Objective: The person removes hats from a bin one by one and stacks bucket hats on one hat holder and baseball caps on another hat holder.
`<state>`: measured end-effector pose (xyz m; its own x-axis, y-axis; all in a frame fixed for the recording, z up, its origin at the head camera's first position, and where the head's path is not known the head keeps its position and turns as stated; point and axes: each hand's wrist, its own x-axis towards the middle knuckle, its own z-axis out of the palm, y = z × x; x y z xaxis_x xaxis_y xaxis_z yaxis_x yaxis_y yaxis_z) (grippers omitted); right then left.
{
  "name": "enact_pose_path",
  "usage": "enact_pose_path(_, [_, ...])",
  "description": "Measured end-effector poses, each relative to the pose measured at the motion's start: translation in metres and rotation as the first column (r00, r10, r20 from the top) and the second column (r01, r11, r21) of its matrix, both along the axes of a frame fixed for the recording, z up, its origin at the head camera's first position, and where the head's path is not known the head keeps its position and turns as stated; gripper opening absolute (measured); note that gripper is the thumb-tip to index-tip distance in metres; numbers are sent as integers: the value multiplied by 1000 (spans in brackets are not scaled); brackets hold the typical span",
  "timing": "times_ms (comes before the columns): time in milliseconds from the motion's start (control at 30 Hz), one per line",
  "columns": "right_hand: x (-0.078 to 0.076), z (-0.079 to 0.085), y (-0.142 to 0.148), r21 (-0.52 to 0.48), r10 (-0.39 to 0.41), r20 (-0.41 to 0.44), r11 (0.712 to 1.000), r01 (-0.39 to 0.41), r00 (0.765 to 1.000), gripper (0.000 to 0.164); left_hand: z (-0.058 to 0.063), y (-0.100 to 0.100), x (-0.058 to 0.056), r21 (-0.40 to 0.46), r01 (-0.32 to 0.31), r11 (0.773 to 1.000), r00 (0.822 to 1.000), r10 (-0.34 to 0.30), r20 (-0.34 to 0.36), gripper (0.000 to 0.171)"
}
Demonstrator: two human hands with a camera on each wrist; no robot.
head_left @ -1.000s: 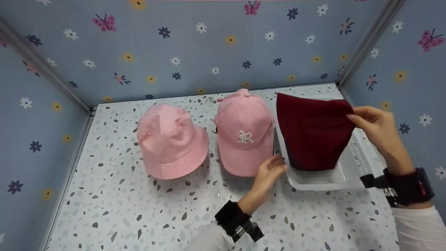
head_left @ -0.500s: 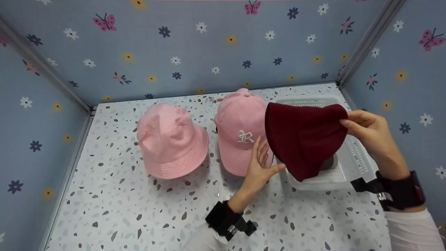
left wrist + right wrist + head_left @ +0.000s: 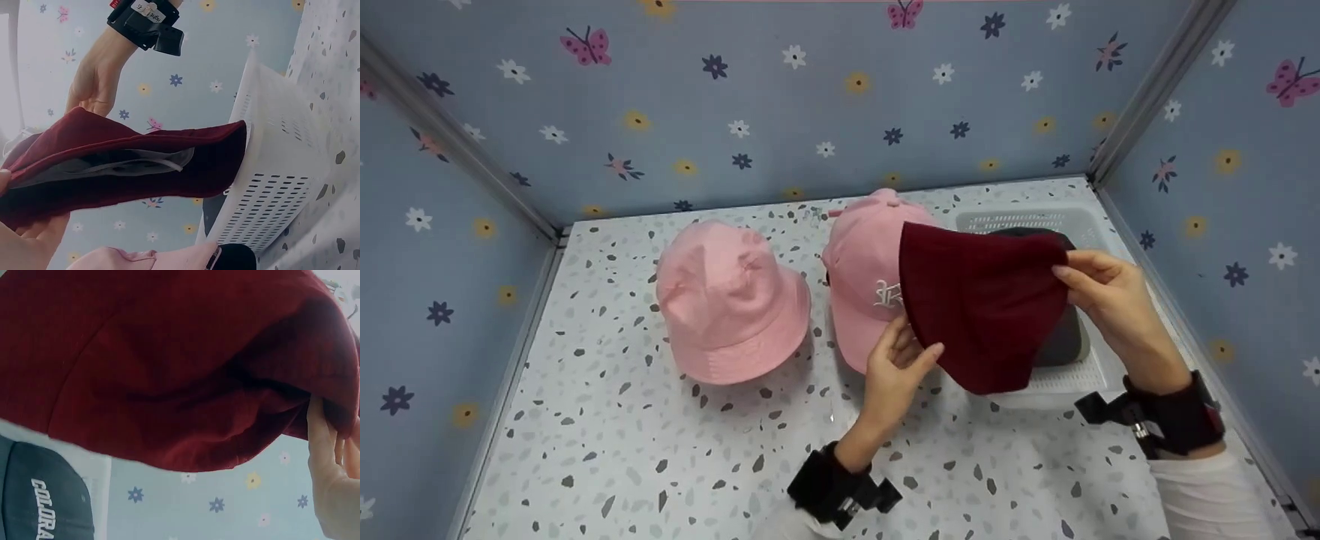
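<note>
A maroon bucket hat (image 3: 982, 307) is held up on its side, its brim to the left, overlapping the basket and the middle cap in the head view. My right hand (image 3: 1110, 300) pinches its crown between thumb and fingers. At the lower brim is my left hand (image 3: 894, 371), thumb on the near side and fingertips behind the edge. The left wrist view shows the hat's dark inner side (image 3: 214, 169) with a pale label, the brim between left thumb and fingers. Behind the hat, a pink cap (image 3: 859, 330) with a white R is partly hidden.
A white perforated basket (image 3: 1099, 225) stands at the right, holding a dark grey cap (image 3: 1065, 337) with white lettering in the right wrist view. At the left of the white speckled table (image 3: 660, 457) sits a pink bucket hat (image 3: 727, 300). Flowered panels (image 3: 780, 97) enclose the table.
The right hand has drawn the maroon hat leftward out of the basket, uncovering the grey cap. The left hand has shifted left and met the hat's brim.
</note>
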<state>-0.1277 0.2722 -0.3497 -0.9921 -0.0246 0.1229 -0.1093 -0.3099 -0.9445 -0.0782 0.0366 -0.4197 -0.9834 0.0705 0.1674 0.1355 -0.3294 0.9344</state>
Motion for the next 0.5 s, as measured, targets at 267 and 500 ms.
enact_pose_path(267, [0, 2, -11, -4, 2, 44, 1000, -2, 999, 17, 10, -10, 2, 101, -19, 995, 999, 22, -27, 25])
enact_pose_path(500, [-1, 2, -26, 42, -12, 52, 999, 10, 999, 16, 21, -18, 8, 112, -53, 992, 998, 57, -29, 24])
